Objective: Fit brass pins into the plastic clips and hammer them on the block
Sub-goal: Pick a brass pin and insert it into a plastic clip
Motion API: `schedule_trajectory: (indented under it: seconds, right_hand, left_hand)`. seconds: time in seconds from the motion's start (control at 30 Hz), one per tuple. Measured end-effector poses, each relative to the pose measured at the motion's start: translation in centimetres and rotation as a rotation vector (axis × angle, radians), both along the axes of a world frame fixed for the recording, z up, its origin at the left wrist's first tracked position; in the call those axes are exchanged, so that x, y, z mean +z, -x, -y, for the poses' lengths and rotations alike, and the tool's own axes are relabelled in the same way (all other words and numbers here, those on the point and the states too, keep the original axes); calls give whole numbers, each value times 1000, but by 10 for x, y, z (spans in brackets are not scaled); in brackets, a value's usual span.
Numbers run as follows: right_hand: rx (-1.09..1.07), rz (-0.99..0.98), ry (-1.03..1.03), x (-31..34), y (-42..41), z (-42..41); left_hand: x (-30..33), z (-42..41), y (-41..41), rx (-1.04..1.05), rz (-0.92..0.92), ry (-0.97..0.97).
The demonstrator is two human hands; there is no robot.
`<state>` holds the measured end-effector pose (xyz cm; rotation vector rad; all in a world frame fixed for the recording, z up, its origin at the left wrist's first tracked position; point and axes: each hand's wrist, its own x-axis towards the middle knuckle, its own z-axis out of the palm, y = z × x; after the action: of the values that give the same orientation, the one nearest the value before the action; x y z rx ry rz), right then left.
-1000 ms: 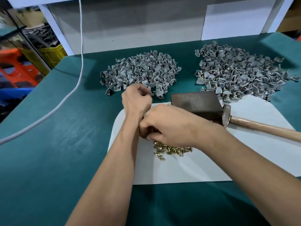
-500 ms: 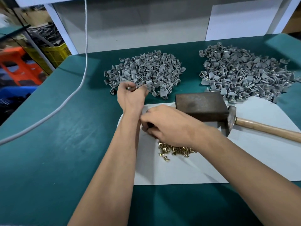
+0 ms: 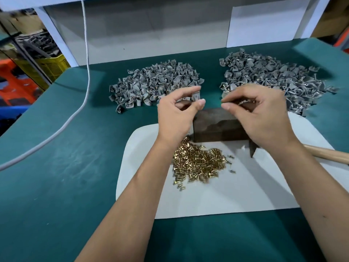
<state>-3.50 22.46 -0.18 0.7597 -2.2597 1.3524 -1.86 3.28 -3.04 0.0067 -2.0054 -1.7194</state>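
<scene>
My left hand [image 3: 175, 112] pinches a grey clip [image 3: 195, 96] above the block [image 3: 217, 125]; my right hand [image 3: 260, 114] pinches something too small to tell; brass pins [image 3: 198, 163] lie heaped below my wrists.

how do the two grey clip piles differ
The left pile is smaller and more compact; the right pile is larger and sprawls wider toward the table's right edge. The left pile looks plain grey, while the right pile shows small brass glints among its clips. The left pile lies clear of the white sheet; the right pile's near edge reaches it. Both are loose heaps of the same grey plastic clips on the green table.
</scene>
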Motion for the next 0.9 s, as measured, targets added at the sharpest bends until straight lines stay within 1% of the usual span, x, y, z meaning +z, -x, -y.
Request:
schedule_trajectory:
  seconds: [0.07,0.27,0.37,0.5,0.9]
  right_hand:
    - [-18,-5,22,-3,0,1]
    - [-14,109,139,-10,1,1]
    - [-1,156,180,-12,0,2]
    - [-17,170,145,-13,-1,7]
    - [-41,236,178,-14,-1,12]
  left_hand:
    - [1,-7,-3,-34,-16,57]
    - [1,-20,-6,-85,-93,257]
    - [-2,-20,-5,-80,-89,233]
    - [-3,-20,-6,-69,-69,206]
    - [1,-20,-8,-121,-87,146]
